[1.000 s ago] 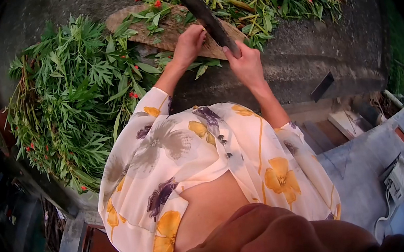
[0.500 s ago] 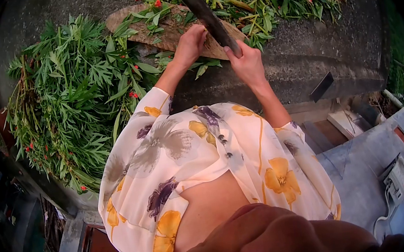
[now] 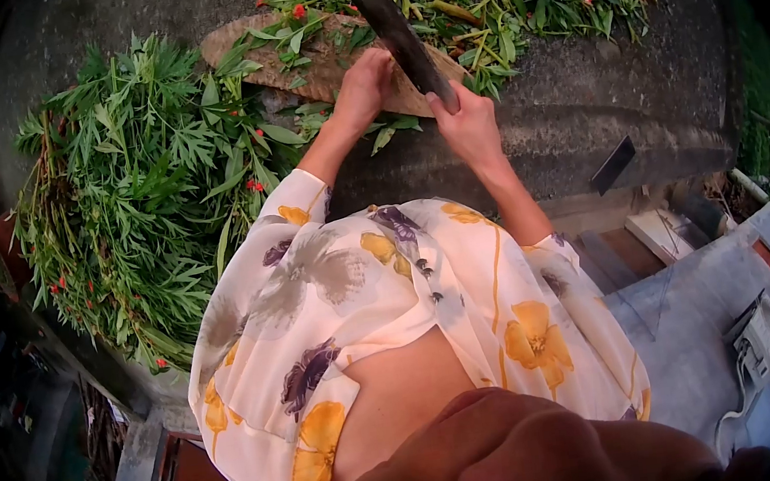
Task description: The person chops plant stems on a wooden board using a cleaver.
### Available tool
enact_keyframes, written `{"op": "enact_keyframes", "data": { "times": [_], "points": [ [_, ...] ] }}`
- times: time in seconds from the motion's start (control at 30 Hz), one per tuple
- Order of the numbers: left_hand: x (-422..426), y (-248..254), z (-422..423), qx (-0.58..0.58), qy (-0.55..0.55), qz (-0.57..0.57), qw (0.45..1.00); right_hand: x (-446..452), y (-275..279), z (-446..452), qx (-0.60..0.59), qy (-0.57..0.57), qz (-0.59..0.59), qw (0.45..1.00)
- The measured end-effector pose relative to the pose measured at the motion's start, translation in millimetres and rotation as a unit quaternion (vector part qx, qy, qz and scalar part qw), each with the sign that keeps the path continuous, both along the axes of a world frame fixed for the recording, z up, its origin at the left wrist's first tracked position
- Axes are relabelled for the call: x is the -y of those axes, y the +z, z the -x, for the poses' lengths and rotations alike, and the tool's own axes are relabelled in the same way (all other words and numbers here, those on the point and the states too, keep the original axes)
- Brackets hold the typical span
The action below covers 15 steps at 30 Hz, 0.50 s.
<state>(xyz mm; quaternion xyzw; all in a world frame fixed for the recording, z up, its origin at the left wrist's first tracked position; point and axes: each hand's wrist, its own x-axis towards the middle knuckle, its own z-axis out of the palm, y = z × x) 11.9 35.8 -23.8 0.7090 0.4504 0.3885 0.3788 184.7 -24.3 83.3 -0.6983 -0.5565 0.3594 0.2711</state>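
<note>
Staying clamped on the dark knife (image 3: 406,48), the right hand (image 3: 468,123) has barely shifted it over the wooden board (image 3: 325,76) since a moment ago. The left hand (image 3: 363,93) curls close by, as before; whether its grip holds anything, I can't tell.
</note>
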Motion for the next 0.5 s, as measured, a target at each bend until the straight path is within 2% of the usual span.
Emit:
{"op": "enact_keyframes", "data": {
  "times": [0.13, 0.5],
  "points": [
    [-1, 4, 0, -0.01, 0.002, 0.012, 1.0, 0, 11, 1, 0.019, 0.004, 0.028, 0.999],
    [3, -5, -3, -0.031, 0.002, 0.019, 0.999, 5, -6, -1, 0.001, -0.015, 0.022, 1.0]
  ]
}}
